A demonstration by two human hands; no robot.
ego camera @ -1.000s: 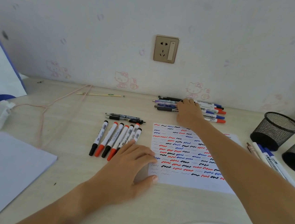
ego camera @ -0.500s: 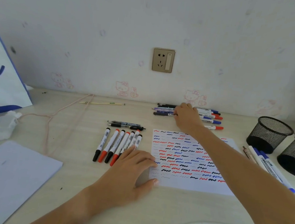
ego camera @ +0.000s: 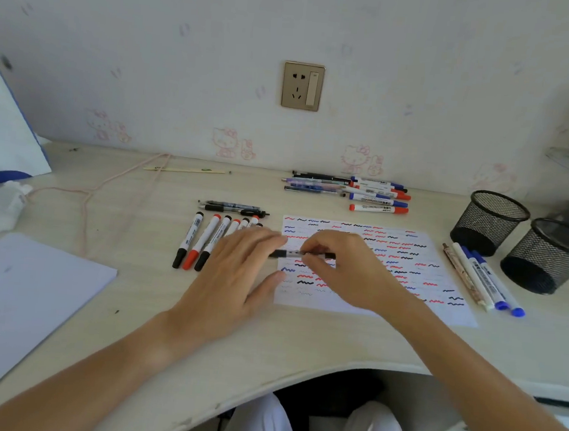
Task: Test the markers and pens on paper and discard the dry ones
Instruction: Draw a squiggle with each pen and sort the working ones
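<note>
Right hand (ego camera: 347, 269) back from far pile, fingers pinching pen (ego camera: 298, 253) over paper (ego camera: 410, 260); left hand (ego camera: 236, 273) flat, relaxed.

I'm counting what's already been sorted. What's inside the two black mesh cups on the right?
Both mesh cups look dark inside, with nothing poking above either rim. Their bottoms are hidden by the mesh walls. Four pens lie on the desk beside them.

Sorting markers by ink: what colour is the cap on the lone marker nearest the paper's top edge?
Red, on the lone marker; head view.
</note>
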